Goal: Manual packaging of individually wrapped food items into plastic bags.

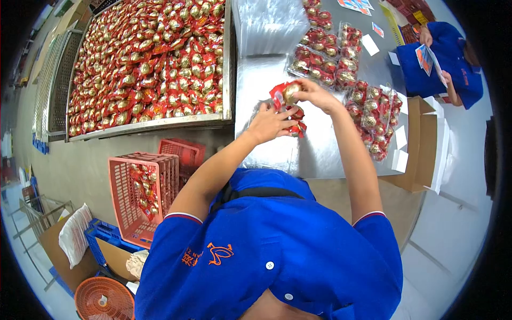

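Observation:
My right hand [314, 96] holds a gold, egg-shaped item in a red-and-clear wrapper [293, 93] above the metal table [264, 154]. Just below it, my left hand [270, 122] rests with fingers spread over more red-and-gold packets [297, 130]. Clear plastic shows by my left fingertips, but my hand hides most of it, and whether it grips anything is unclear. Beyond my hands stands a tall stack of clear plastic trays [268, 28]. Filled clear packs [314, 66] of the same packets lie at the back right, and more filled packs [374, 116] sit right of my right forearm.
A large metal-rimmed bin [152, 68] heaped with red-and-gold packets stands left. Below it is a pink plastic crate [114, 192] holding packets. An open cardboard box [418, 148] adjoins the table's right edge. A co-worker in blue [452, 60] holds printed cards [426, 60].

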A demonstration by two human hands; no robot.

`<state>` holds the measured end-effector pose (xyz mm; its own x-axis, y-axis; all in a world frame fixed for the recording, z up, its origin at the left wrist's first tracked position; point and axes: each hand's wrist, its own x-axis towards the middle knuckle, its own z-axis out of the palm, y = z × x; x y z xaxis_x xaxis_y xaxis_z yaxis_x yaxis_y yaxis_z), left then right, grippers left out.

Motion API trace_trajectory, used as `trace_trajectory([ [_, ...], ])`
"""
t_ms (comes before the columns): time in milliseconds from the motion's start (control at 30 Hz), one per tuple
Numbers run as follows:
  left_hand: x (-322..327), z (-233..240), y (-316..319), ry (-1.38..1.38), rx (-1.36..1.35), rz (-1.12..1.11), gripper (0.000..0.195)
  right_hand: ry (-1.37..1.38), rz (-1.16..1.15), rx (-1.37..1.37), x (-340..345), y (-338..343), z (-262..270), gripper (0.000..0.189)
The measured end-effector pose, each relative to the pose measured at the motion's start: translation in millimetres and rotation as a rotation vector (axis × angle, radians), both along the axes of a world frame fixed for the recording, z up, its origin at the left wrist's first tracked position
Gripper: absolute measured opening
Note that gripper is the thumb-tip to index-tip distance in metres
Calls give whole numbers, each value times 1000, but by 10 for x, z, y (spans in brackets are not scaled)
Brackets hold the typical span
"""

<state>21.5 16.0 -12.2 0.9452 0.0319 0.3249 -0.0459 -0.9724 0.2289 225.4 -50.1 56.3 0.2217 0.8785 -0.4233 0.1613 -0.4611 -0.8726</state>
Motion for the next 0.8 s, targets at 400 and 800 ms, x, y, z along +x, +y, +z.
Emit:
trace_trajectory([
  [400,-33,-130,-61,-145,66,84,38,-788,310,-73,-553,218,-210,31],
  [800,8,-74,-30,-6,-8,5,43,-1009,702,131,-438,157,-51,16],
])
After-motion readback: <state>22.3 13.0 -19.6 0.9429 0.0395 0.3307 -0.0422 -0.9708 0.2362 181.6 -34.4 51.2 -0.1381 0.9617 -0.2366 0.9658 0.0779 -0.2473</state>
